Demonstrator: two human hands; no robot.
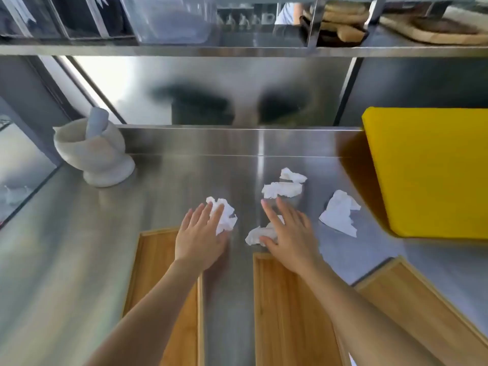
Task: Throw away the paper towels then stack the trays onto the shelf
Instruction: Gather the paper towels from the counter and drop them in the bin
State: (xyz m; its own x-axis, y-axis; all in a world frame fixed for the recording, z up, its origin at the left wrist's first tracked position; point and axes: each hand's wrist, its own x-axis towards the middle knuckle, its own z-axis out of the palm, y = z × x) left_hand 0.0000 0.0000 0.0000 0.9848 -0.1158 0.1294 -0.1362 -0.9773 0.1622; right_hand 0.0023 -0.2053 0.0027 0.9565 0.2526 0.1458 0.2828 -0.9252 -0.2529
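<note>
Several crumpled white paper towels lie on the steel counter. My left hand [202,233] rests flat, fingers spread, on one crumpled towel [225,216]. My right hand [287,231] hovers with fingers apart over another towel [257,235]. Two more wads [281,189] [291,175] sit just beyond my right fingertips, and a flatter towel [339,213] lies to the right. Three wooden trays lie near the front edge: left tray [158,260], middle tray [282,307], right tray [422,299]. A steel shelf [237,51] runs overhead.
A white stone mortar with pestle [95,151] stands at the back left. A thick yellow cutting board [427,170] leans at the right. The upper shelf holds clear containers [169,19] and wooden boards [443,33]. A steel backsplash closes the rear.
</note>
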